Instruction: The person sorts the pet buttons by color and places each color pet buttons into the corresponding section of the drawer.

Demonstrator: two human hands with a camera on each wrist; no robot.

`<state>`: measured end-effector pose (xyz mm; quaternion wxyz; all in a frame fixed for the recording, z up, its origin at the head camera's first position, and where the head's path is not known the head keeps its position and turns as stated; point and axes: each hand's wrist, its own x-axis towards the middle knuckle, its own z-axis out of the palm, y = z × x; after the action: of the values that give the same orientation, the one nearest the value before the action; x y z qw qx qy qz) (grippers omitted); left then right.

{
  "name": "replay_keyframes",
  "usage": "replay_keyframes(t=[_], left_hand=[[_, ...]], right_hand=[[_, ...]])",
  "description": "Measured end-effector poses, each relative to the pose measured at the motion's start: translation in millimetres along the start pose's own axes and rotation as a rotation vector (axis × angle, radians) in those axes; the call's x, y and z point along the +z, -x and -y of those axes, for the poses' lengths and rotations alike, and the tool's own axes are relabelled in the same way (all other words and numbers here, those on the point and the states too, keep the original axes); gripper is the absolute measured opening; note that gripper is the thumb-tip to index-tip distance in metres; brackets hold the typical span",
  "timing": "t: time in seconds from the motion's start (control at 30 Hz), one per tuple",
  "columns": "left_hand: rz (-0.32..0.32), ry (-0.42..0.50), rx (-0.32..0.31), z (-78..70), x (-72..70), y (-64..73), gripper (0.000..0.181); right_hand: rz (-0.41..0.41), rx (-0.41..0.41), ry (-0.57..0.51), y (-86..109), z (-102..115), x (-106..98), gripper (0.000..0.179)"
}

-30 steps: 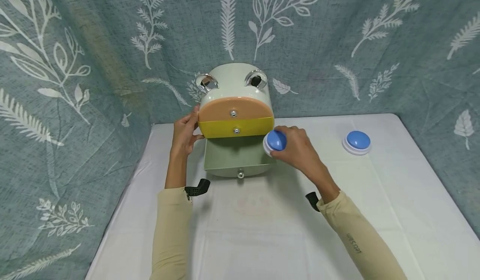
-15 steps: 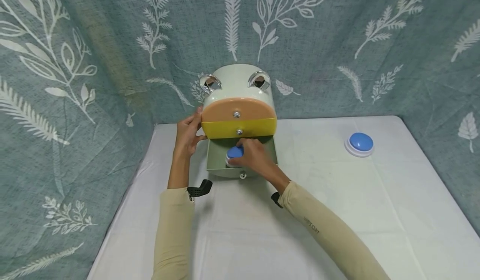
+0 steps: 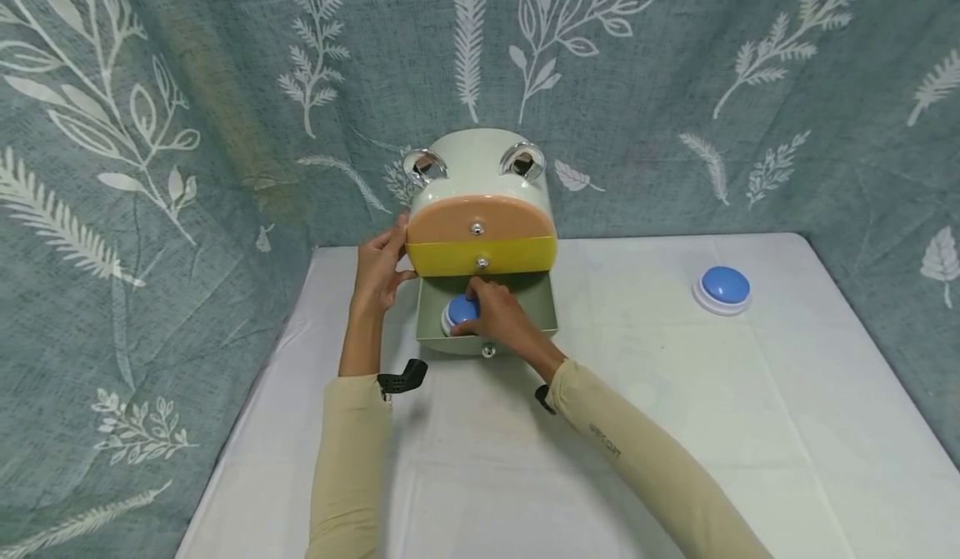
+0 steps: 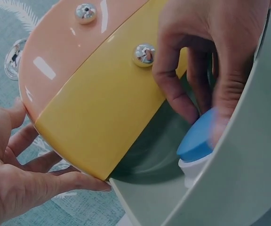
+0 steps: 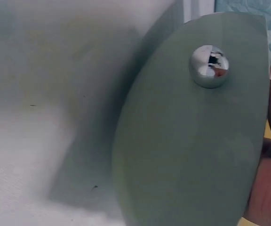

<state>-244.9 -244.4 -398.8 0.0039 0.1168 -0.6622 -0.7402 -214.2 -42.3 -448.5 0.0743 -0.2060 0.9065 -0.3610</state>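
Note:
A small frog-faced drawer box [image 3: 483,167] stands against the curtain, with an orange top drawer [image 3: 450,219], a yellow middle drawer [image 3: 442,259] and a green bottom drawer [image 3: 525,309] pulled out. My right hand [image 3: 504,317] reaches over the drawer front and pinches a blue-topped push button [image 3: 460,309] with a white base inside the green drawer, toward its left side. My left hand [image 3: 378,272] holds the left side of the box, thumb and fingers spread along its edge in the left wrist view. From the right wrist, the green drawer front [image 5: 196,141] hides most of the right hand.
A second blue-topped push button [image 3: 724,286] sits on the white-covered table [image 3: 675,392] at the right. A patterned green-blue curtain [image 3: 622,109] hangs close behind the box and along both sides. Round silver knobs such as the bottom one [image 3: 489,351] stick out from the drawer fronts.
My right hand has carried the push button from beside the box's right edge leftward and down into the green drawer. The left hand has kept its place on the box.

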Motion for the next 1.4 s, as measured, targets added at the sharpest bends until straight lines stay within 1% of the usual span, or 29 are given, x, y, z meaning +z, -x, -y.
replay_keyframes(t=[0.07,0.2,0.3,0.33,0.4,0.43,0.53,0.6,0.67,0.77,0.83,0.9,1.03,1.13,1.17,1.23,1.3,1.4], left_hand=[[-0.004,0.005,-0.002,0.8,0.2,0.2,0.064],[-0.007,0.017,0.003,2.7,0.5,0.0,0.063],[0.001,0.012,0.008,4.1,1.1,-0.5,0.063],[0.004,0.008,0.008,4.5,1.3,-0.8,0.063],[0.006,0.002,0.006,5.0,1.7,-1.1,0.064],[0.007,0.001,0.006,5.0,1.8,-1.1,0.063],[0.011,0.002,0.014,4.4,1.8,-0.8,0.062],[0.017,0.004,0.021,3.6,1.5,-0.4,0.061],[0.024,0.005,0.022,2.8,1.2,0.2,0.06],[0.027,0.0,0.021,2.0,0.8,0.6,0.059],[0.027,-0.003,0.018,1.8,0.5,0.5,0.059],[0.018,-0.006,0.016,2.0,0.2,0.1,0.06],[-0.001,-0.002,0.011,2.2,-0.8,-0.2,0.062],[0.005,-0.006,0.013,1.8,-0.5,-0.3,0.063],[0.009,-0.006,0.012,1.6,-0.2,-0.3,0.063],[0.014,-0.005,0.009,1.1,0.1,-0.3,0.063],[0.012,-0.001,0.007,0.6,-0.2,0.0,0.062],[0.01,0.001,0.004,1.3,-0.3,-0.2,0.06]], right_hand=[[0.005,0.008,-0.016,0.6,-1,0,0.05],[0.003,0.003,-0.01,2.9,-1,-1,0.043],[-0.022,-0.015,-0.003,6.3,0,-3,0.04],[-0.041,-0.023,-0.007,8.2,0,-4,0.038],[-0.107,-0.052,-0.019,12.5,0,-6,0.033],[-0.156,-0.077,-0.024,14.4,0,-8,0.029],[-0.33,-0.162,-0.026,20.1,-2,-17,0.02],[-0.446,-0.196,-0.014,23.9,-6,-25,0.017],[-0.553,-0.206,-0.002,28.0,-14,-33,0.016],[-0.678,-0.174,-0.016,35.6,-31,-47,0.017],[-0.738,-0.136,-0.022,41.5,-45,-57,0.02],[-0.778,-0.079,-0.031,47.6,-62,-69,0.022],[-0.853,0.085,-0.026,57.5,-102,-100,0.027],[-0.879,0.24,0.002,65.5,-136,-129,0.034],[-0.873,0.292,0.01,69.1,-147,-139,0.037],[-0.83,0.403,0.021,76.3,-167,-156,0.047],[-0.744,0.51,0.018,84.7,-184,-170,0.058],[-0.581,0.632,0.025,97.2,-205,-184,0.074]])
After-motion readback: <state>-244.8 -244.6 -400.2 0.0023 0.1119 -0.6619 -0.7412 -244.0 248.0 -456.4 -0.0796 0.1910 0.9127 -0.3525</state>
